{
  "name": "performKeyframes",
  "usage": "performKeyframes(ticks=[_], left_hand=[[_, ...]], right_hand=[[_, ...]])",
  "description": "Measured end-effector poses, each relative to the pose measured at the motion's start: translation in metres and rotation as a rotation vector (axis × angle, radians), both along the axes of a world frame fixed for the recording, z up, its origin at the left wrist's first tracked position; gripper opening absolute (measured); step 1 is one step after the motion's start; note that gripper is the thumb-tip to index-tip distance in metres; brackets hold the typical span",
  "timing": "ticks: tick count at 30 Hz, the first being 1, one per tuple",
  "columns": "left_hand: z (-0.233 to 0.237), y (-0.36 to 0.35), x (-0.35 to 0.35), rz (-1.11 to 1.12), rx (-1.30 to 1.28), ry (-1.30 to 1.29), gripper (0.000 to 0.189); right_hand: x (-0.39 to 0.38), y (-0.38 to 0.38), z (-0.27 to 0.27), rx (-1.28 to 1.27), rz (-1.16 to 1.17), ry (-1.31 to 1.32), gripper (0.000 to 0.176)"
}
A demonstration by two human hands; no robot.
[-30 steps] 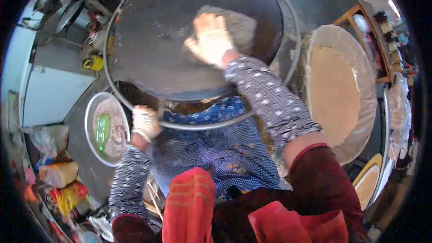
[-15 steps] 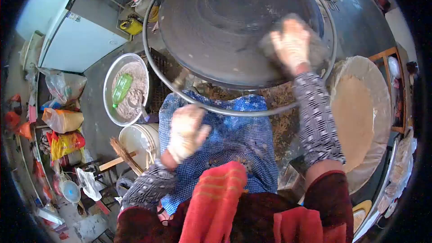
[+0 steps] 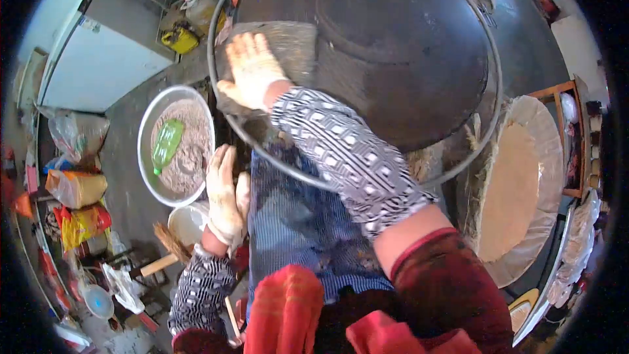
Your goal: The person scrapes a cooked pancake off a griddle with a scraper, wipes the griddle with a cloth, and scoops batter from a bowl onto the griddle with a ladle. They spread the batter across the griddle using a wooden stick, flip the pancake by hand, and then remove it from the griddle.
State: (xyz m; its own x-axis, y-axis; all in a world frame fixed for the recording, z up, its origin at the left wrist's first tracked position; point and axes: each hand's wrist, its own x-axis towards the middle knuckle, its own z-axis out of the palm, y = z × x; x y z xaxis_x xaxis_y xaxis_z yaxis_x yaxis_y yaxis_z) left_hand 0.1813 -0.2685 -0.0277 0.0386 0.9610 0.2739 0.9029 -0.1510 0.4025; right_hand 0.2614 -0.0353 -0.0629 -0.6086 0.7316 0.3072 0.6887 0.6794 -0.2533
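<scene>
My right hand (image 3: 252, 72), in what looks like a thin pale glove, lies flat with fingers stretched on a grey-brown cloth-like pad (image 3: 296, 42). The pad rests at the left edge of a large round dark griddle (image 3: 413, 59), partly hidden under my palm. Around the griddle runs a metal ring (image 3: 496, 78), passing below my right forearm. My left hand (image 3: 223, 200), gloved the same way, is raised with fingers extended and holds nothing. Just beyond it stands a metal basin (image 3: 142, 151) of pale brownish paste or meal, with a cut green plastic bottle (image 3: 168, 144) inside.
A white bucket (image 3: 185, 223) and a brush-like bundle (image 3: 169, 241) are by my left forearm. On the right stands a broad round tray lined with pale sheeting (image 3: 549, 203), bearing a flat tan layer. A yellow container (image 3: 180, 40) sits at the back left.
My right hand and the pad have swept from the griddle's right side to its left edge. My left hand has moved left towards the basin. The camera view has shifted slightly.
</scene>
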Motion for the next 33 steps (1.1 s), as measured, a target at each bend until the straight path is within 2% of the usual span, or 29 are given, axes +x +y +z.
performKeyframes(ticks=[2, 5, 6, 7, 8, 9, 11, 12, 14, 16, 18, 19, 21, 22, 23, 24, 26, 28, 30, 32, 33], left_hand=[[0.000, 0.010, -0.021, -0.087, 0.015, 0.068, 0.052], [0.000, 0.041, -0.065, -0.127, -0.004, 0.163, 0.057], [0.004, 0.057, -0.072, -0.114, -0.021, 0.198, 0.059], [0.015, 0.078, -0.075, -0.181, -0.047, 0.244, 0.060], [0.022, 0.101, -0.078, -0.245, -0.072, 0.287, 0.062], [0.022, 0.125, -0.088, -0.333, -0.118, 0.409, 0.065], [0.009, 0.159, -0.103, -0.497, -0.205, 0.606, 0.071], [-0.002, 0.170, -0.110, -0.599, -0.246, 0.691, 0.074], [-0.018, 0.180, -0.106, -0.804, -0.242, 0.632, 0.067], [-0.035, 0.152, -0.084, -0.736, -0.317, 0.660, 0.066], [-0.046, 0.120, -0.053, -0.710, -0.159, 0.576, 0.063], [-0.057, 0.102, -0.036, -0.661, -0.079, 0.499, 0.061], [-0.052, 0.069, 0.016, -0.584, -0.158, 0.403, 0.055], [-0.052, 0.053, 0.050, -0.516, -0.216, 0.318, 0.049], [-0.053, 0.040, 0.085, -0.479, -0.108, 0.213, 0.046], [-0.068, 0.030, 0.116, -0.516, -0.098, 0.096, 0.045], [-0.056, 0.018, 0.180, -0.459, -0.157, 0.121, 0.037], [-0.065, -0.003, 0.212, -0.687, -0.167, -0.006, 0.031], [-0.079, -0.029, 0.234, -0.914, -0.190, -0.151, 0.032], [-0.086, -0.046, 0.246, -1.118, -0.211, -0.318, 0.040], [-0.037, -0.023, 0.224, -1.229, -0.106, -0.114, 0.027]], right_hand=[[-0.022, 0.032, -0.002, -0.010, 0.013, -0.050, 0.081], [-0.013, 0.093, -0.002, -0.029, -0.116, -0.141, 0.080], [0.003, 0.112, -0.004, 0.030, -0.203, -0.074, 0.081], [0.029, 0.132, 0.009, 0.015, -0.268, -0.102, 0.080], [0.056, 0.154, -0.001, 0.190, -0.376, 0.006, 0.069], [0.095, 0.163, 0.025, -0.009, -0.441, -0.108, 0.068], [0.180, 0.190, -0.013, 0.462, -0.583, 0.107, 0.061], [0.225, 0.190, 0.002, 0.232, -0.710, -0.051, 0.060], [0.309, 0.169, 0.021, 0.006, -0.844, -0.152, 0.063], [0.396, 0.156, -0.008, 0.059, -0.957, -0.184, 0.067], [0.444, 0.144, -0.053, 0.287, -1.046, -0.192, 0.071], [0.437, 0.131, -0.046, 0.253, -1.018, -0.204, 0.071], [0.372, 0.101, -0.003, 0.105, -0.890, -0.254, 0.061], [0.339, 0.097, -0.014, 0.328, -0.799, -0.196, 0.054], [0.298, 0.089, -0.017, 0.488, -0.653, -0.125, 0.052], [0.250, 0.075, 0.000, 0.182, -0.566, -0.099, 0.063], [0.167, 0.032, 0.016, 0.112, -0.382, -0.077, 0.069], [0.111, -0.010, 0.014, 0.073, -0.222, -0.026, 0.074], [0.093, -0.042, -0.017, 0.156, -0.101, 0.113, 0.076], [0.141, -0.054, 0.016, 0.008, -0.030, 0.032, 0.073], [0.167, -0.055, 0.030, -0.009, -0.024, 0.043, 0.069]])
